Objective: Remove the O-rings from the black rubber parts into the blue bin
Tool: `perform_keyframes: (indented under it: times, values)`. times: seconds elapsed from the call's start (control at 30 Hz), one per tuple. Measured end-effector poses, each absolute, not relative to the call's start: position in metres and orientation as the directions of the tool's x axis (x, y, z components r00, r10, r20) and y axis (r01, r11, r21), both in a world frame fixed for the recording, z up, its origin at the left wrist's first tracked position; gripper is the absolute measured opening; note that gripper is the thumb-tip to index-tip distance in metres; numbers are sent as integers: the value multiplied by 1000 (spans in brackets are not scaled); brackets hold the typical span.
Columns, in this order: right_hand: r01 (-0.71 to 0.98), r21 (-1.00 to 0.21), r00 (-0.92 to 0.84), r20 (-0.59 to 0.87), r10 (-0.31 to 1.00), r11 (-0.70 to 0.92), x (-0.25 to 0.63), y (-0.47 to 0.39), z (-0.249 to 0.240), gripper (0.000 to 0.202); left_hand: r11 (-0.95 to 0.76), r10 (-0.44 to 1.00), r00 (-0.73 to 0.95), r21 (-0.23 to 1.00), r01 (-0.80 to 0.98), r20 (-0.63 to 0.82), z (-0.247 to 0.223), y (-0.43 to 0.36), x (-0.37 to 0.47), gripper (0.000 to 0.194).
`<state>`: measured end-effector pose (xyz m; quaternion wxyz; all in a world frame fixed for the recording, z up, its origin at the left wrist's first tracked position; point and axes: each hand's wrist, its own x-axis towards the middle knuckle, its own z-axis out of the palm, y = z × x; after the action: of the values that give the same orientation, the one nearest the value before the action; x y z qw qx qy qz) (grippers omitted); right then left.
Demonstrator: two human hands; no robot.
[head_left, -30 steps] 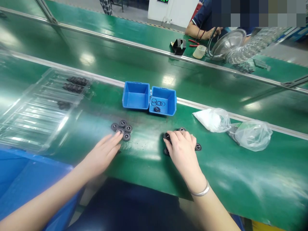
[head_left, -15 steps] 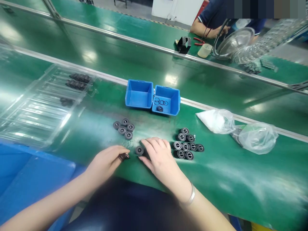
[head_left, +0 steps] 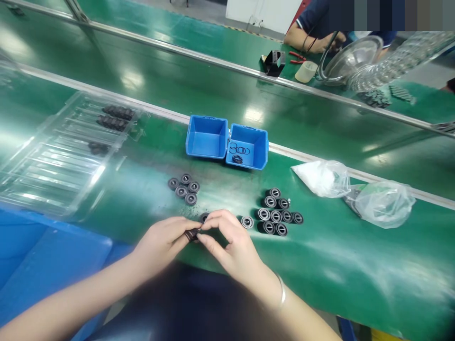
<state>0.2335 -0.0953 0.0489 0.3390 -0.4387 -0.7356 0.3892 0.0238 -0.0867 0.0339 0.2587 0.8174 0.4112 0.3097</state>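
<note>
Left hand (head_left: 159, 241) and right hand (head_left: 232, 244) meet at small dark rings (head_left: 191, 234) by the workbench's (head_left: 337, 265) near edge.
The left pinches them, the right's fingertips alongside. Farther in, five round black parts (head_left: 181, 191) lie left of grouped black cylinders (head_left: 275, 216); two blue bins (head_left: 207, 143) and two plastic bags (head_left: 322, 180) line the far edge.

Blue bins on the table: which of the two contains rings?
The right bin, nearer the white bag: thin black rings lie inside it. The left bin shows none.
</note>
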Motion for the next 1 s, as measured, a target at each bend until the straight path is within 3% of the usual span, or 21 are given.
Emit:
perform_keyframes:
  times: [0.07,0.27,0.4,0.67,0.87,0.93,1.0]
  values:
    - [306,-923,-364,112,925,232,231,-93,45,3,-530,828,479,688,496,293,34,-88,24,22]
    - [182,-983,-376,-51,925,19,238,-86,42,7,-460,842,492,771,440,222,33,-91,21,23]
    - [199,-980,-253,-37,967,14,237,-82,37,13,-459,858,464,733,502,220,28,-89,12,24]
    - [376,-923,-232,-7,973,83,231,-69,20,10,-719,692,591,470,512,414,10,-89,1,27]
    - [379,-922,-231,-7,973,83,230,-68,13,12,-865,501,763,261,428,409,10,-91,12,27]
    - [364,-931,-221,-56,974,29,230,-68,12,10,-887,461,797,207,412,390,11,-89,14,30]
    - [306,-944,-232,-200,952,-123,230,-69,12,13,-894,449,810,173,414,377,12,-87,14,33]
